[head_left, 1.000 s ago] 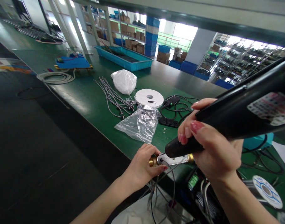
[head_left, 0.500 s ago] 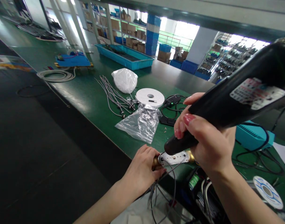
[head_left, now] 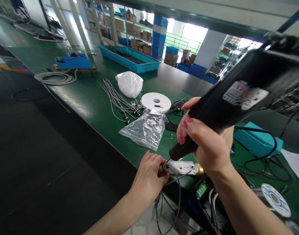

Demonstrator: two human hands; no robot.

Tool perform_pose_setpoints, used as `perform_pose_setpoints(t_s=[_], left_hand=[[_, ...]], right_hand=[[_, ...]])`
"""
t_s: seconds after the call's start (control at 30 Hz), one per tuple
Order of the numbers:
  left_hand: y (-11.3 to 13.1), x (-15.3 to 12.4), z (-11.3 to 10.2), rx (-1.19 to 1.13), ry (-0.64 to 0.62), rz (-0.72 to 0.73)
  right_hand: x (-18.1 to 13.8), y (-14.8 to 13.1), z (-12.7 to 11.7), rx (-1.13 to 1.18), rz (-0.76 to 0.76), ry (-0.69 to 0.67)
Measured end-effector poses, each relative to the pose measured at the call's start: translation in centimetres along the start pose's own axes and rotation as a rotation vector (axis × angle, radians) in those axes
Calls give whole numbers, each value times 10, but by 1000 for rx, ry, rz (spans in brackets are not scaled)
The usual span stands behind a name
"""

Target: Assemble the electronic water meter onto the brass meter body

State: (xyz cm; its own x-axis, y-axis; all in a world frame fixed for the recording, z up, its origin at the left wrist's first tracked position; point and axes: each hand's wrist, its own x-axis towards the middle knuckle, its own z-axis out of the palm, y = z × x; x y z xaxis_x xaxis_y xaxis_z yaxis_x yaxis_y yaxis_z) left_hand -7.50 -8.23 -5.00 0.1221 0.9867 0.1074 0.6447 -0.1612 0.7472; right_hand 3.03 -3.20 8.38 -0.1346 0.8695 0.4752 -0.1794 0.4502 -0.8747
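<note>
My right hand [head_left: 210,140] is wrapped round a black electric screwdriver [head_left: 213,107] with a worn label on its body. Its thin bit points down at the left end of a silver metal plate [head_left: 180,167], close to my left fingers. The plate lies over a brass fitting [head_left: 199,169] at the table's near edge. My left hand [head_left: 149,173] is closed round the brass left end of this fitting and steadies it. Grey cables [head_left: 179,192] run from the plate and hang over the edge. Whether the bit touches a screw is too small to tell.
On the green table [head_left: 102,114] lie a clear plastic bag [head_left: 145,130], a white reel [head_left: 161,101], several grey cables [head_left: 115,98] and a white bag [head_left: 129,84]. A teal box [head_left: 258,140] and a spool [head_left: 276,199] stand at right. Further back is a blue tray [head_left: 129,58].
The screwdriver and my right hand have shifted slightly left and look a little more upright. My left hand keeps its hold on the brass fitting. The whole view has shifted slightly.
</note>
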Motion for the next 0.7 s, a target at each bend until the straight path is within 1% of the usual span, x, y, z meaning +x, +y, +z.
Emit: perform_pose_setpoints(t_s=[0.13,0.27,0.33,0.4,0.47,0.53,0.6,0.7], left_hand=[[4,-1,2,25,33,7],[8,-5,1,83,50,8],[8,-6,-6,75,-1,25],[7,-3,-17,7,-96,38],[5,7,-27,-47,-155,40],[5,26,-32,-10,-131,51],[7,49,-28,72,-97,73],[9,83,-12,164,-75,102]], right_hand=[[3,1,-4,5,-22,-18],[7,-9,-16,87,-96,60],[8,-20,-23,104,-143,121],[9,-30,-29,98,-168,185],[9,-37,-35,89,-178,240],[9,-40,-39,80,-189,281],[7,-39,-43,63,-204,309],[4,-37,-47,48,-201,333]])
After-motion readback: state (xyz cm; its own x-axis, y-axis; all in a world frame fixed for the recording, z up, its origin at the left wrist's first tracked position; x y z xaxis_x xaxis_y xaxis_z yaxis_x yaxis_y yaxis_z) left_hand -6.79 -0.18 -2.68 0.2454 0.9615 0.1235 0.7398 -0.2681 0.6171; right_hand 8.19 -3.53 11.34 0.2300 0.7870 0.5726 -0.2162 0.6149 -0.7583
